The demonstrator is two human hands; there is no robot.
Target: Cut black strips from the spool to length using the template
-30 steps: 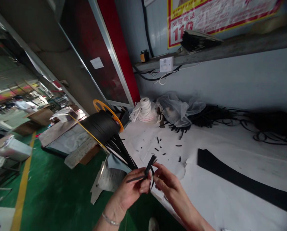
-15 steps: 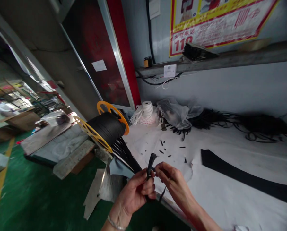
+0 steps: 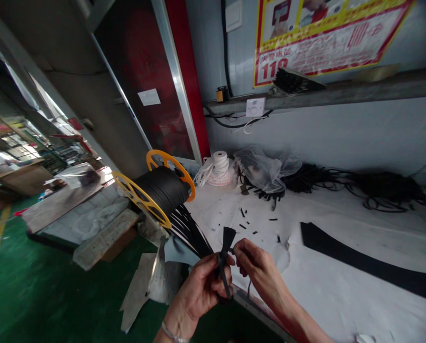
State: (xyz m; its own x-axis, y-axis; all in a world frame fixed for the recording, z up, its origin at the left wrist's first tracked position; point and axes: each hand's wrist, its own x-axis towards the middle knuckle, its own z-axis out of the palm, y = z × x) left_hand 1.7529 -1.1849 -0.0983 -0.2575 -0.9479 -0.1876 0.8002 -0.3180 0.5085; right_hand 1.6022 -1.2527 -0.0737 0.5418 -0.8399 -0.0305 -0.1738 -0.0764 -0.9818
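Note:
My left hand (image 3: pixel 207 283) is closed around a bundle of flat black strips (image 3: pixel 228 237), whose cut ends fan out above my fingers. One strip crosses the bundle and hangs down over my left fingers. Close on the right, my right hand (image 3: pixel 252 259) pinches the end of a black strip that runs to the bundle. Behind my left hand, several black strips (image 3: pixel 189 231) stretch up to a spool of black strip (image 3: pixel 163 188) with yellow flanges.
A white-covered table (image 3: pixel 327 290) bears short black offcuts (image 3: pixel 242 213), a long black curved piece (image 3: pixel 363 257), a white cord spool (image 3: pixel 220 166), a clear plastic bag (image 3: pixel 259 166) and black strip heaps (image 3: pixel 388 186). Left of it are a green floor (image 3: pixel 55 295) and a stone-like slab (image 3: pixel 106 238).
The bundle's ends now spread wider, and a strip lies down across my left fingers. My right hand stays near the bundle, still pinching. The view has shifted slightly.

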